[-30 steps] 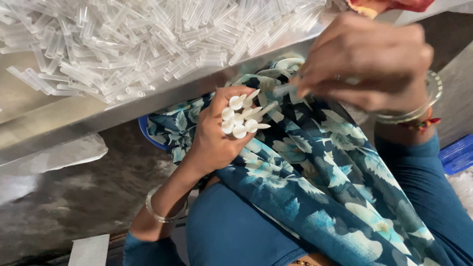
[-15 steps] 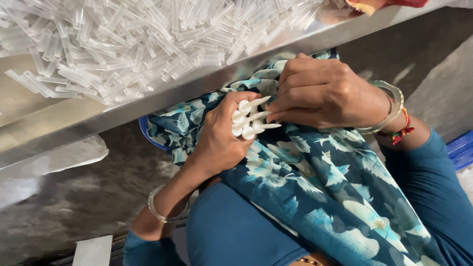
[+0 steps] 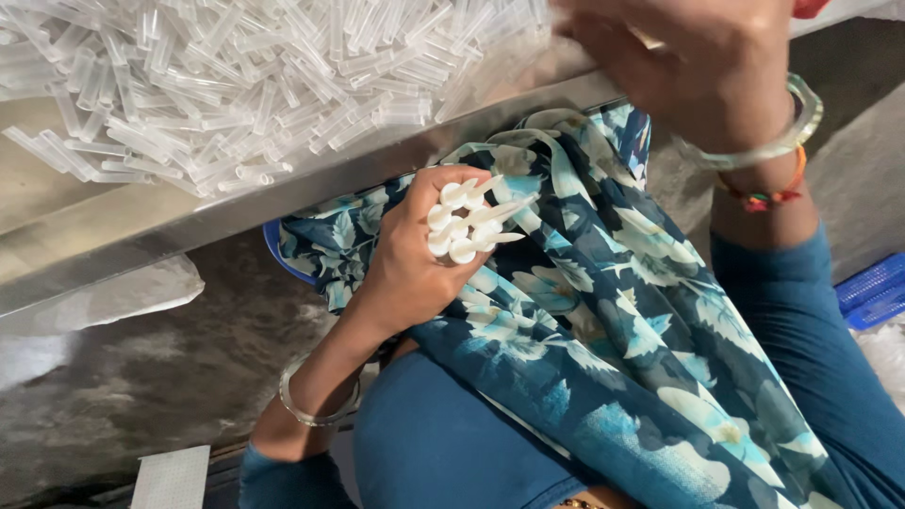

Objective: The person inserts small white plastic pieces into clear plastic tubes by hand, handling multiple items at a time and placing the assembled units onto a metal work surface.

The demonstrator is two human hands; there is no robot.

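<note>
Left hand sits centre frame, fingers curled tight round a bundle of white pointed caps, a fistful packed side by side, round ends toward the palm, tapered tips fanning out to the right. That bundle pokes from the top right of the fist, just above the blue floral cloth draped over the lap. A thin bangle rings the left wrist, lower down toward bottom centre-left.

Up at the top right, the right hand hangs at the edge of the metal tray, knuckles to the camera, fingers bent downward; blurred, so whether it grips anything, I cannot tell. It is well apart from the caps, above and to their right. A clear bangle and a red-orange thread band circle that wrist.

Across the upper left, the tray carries a big heap of clear plastic tubes, lying every which way. Blue sleeves run down the right side; a blue crate shows at the right edge.
</note>
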